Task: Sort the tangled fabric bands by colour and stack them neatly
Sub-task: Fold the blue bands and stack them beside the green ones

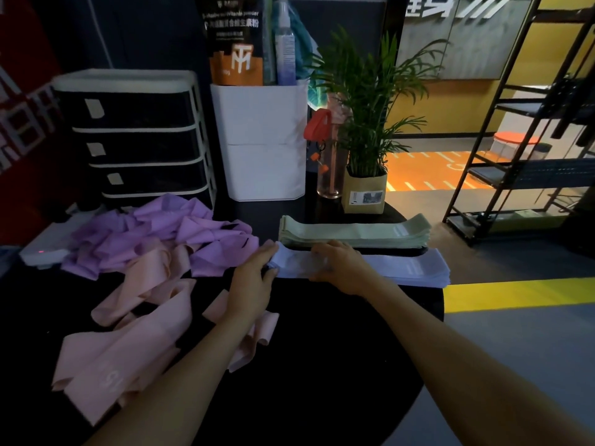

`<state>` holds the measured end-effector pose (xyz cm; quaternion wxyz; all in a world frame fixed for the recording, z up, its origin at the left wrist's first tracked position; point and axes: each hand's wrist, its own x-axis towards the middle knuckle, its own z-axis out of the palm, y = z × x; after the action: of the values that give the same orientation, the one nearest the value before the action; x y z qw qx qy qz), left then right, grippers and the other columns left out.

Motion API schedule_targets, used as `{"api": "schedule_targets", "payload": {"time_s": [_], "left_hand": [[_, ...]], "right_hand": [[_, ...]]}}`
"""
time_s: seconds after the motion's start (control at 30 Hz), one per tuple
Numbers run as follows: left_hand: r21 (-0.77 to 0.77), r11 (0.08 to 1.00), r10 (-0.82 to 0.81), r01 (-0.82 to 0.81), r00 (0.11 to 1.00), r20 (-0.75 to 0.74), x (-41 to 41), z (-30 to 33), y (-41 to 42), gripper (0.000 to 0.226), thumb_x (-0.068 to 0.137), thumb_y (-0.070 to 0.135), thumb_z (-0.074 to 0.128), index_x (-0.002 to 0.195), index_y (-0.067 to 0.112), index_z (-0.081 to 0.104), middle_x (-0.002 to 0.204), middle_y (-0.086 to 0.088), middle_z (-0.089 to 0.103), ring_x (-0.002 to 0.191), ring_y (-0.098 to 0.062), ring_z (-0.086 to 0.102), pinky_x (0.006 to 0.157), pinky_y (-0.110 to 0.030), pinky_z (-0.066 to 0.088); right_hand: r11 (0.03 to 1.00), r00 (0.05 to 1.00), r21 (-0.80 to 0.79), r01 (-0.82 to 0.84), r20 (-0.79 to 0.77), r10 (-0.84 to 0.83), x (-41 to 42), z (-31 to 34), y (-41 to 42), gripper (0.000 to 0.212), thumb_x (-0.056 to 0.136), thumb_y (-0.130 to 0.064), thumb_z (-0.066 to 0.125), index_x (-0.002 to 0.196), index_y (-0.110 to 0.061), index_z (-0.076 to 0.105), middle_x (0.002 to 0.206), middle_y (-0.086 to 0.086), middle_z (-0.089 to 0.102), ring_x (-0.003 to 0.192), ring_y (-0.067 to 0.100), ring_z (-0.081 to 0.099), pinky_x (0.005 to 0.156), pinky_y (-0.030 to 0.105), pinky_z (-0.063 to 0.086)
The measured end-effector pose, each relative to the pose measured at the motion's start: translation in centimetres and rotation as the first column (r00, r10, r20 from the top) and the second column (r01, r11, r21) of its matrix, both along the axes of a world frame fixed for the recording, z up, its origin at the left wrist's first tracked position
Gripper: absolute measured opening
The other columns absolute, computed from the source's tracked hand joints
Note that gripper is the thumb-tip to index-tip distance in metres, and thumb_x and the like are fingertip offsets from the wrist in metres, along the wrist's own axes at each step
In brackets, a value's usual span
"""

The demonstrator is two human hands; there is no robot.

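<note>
1. Just in front of the green band stack (354,235), the lavender-white band stack (396,268) is lying lengthwise left to right; the left hand (254,278) is pinching its left end.
2. The right hand (341,263) is pressing flat, fingers spread, mid-stack; pink bands (128,342) and purple bands (154,233) are lying tangled leftward, nearer the left hand.

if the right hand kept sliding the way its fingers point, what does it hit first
The right hand lies on the pale blue stack, fingers pointing left. Straight on, it would likely meet the left hand gripping that stack's left end, though depth is hard to judge.
</note>
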<state>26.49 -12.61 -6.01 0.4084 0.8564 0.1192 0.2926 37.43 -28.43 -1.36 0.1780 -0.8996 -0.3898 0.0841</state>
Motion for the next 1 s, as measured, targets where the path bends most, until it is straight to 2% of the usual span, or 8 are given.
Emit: {"api": "schedule_targets", "payload": {"time_s": [0.13,0.23,0.5,0.6,0.7,0.77,0.87,1.0], "left_hand": [[0.001,1.0,0.016,-0.016,1.0,-0.002,-0.2,0.1,0.1,0.047,0.084,-0.01,0.056,0.128,0.006,0.055,0.138,-0.006,0.051,0.128,-0.015,0.047,0.108,-0.02,0.032],[0.004,1.0,0.022,-0.022,1.0,0.005,-0.3,0.2,0.1,0.047,0.084,-0.011,0.055,0.128,0.006,0.056,0.138,-0.006,0.051,0.128,-0.016,0.047,0.104,-0.014,0.031],[-0.017,0.999,0.048,-0.047,0.999,0.025,0.2,0.3,-0.1,0.046,0.082,-0.003,0.06,0.125,0.013,0.057,0.127,-0.002,0.058,0.109,-0.009,0.055,0.099,-0.021,0.042],[-0.041,0.998,0.046,-0.045,0.998,0.036,0.0,0.3,-0.1,0.043,0.08,-0.002,0.063,0.12,0.013,0.059,0.123,-0.002,0.06,0.109,-0.012,0.057,0.097,-0.024,0.045],[-0.079,0.994,0.073,-0.069,0.996,0.043,-0.2,0.8,-0.1,0.037,0.083,-0.001,0.061,0.117,0.014,0.061,0.12,-0.003,0.061,0.108,-0.017,0.057,0.098,-0.029,0.045],[-0.069,0.994,0.086,-0.083,0.995,0.04,-0.5,1.5,0.0,0.031,0.087,0.0,0.057,0.115,0.011,0.062,0.117,-0.003,0.061,0.104,-0.017,0.057,0.096,-0.03,0.045],[-0.046,0.997,0.064,-0.062,0.997,0.031,-1.3,3.1,0.3,0.025,0.09,0.0,0.052,0.112,0.008,0.063,0.111,-0.004,0.062,0.097,-0.014,0.059,0.086,-0.021,0.044],[0.001,0.998,0.055,-0.055,0.997,0.049,-3.8,5.0,1.6,0.025,0.088,0.0,0.056,0.111,0.006,0.063,0.109,-0.002,0.059,0.099,-0.015,0.059,0.086,-0.019,0.045]], "right_hand": [[1.0,1.0,0.024,0.0,-0.014,0.0,-0.1,-0.1,0.2,0.057,0.083,-0.04,0.066,0.133,-0.021,0.046,0.136,0.005,0.044,0.127,0.026,0.038,0.106,0.039,0.033],[0.999,1.0,0.037,-0.005,0.001,0.005,-0.4,-0.1,0.3,0.056,0.084,-0.037,0.066,0.133,-0.02,0.046,0.136,0.006,0.044,0.127,0.026,0.038,0.105,0.037,0.032],[0.965,0.969,0.258,0.048,0.222,-0.108,-4.0,-2.1,0.4,0.046,0.086,-0.027,0.062,0.13,-0.017,0.05,0.135,0.003,0.042,0.127,0.023,0.034,0.103,0.032,0.028],[0.945,0.959,0.32,0.062,0.243,-0.145,-5.6,-3.0,0.8,0.042,0.087,-0.024,0.062,0.127,-0.018,0.052,0.131,0.003,0.043,0.125,0.024,0.035,0.101,0.034,0.03],[0.948,0.955,0.315,0.047,0.265,-0.135,-6.3,-3.0,0.8,0.039,0.086,-0.022,0.062,0.124,-0.016,0.055,0.127,0.005,0.046,0.121,0.026,0.037,0.096,0.034,0.032],[0.947,0.957,0.318,0.033,0.262,-0.122,-6.5,-2.5,1.0,0.037,0.086,-0.02,0.063,0.122,-0.013,0.057,0.125,0.006,0.048,0.119,0.027,0.039,0.095,0.036,0.034],[0.947,0.971,0.321,-0.011,0.231,-0.067,-6.9,-1.3,1.8,0.035,0.086,-0.019,0.064,0.12,-0.01,0.059,0.122,0.009,0.051,0.117,0.029,0.042,0.093,0.038,0.038],[0.957,0.992,0.285,-0.056,0.126,0.02,-8.0,-0.3,3.5,0.039,0.086,-0.025,0.065,0.122,-0.013,0.058,0.121,0.01,0.05,0.116,0.028,0.04,0.096,0.036,0.036]]}}
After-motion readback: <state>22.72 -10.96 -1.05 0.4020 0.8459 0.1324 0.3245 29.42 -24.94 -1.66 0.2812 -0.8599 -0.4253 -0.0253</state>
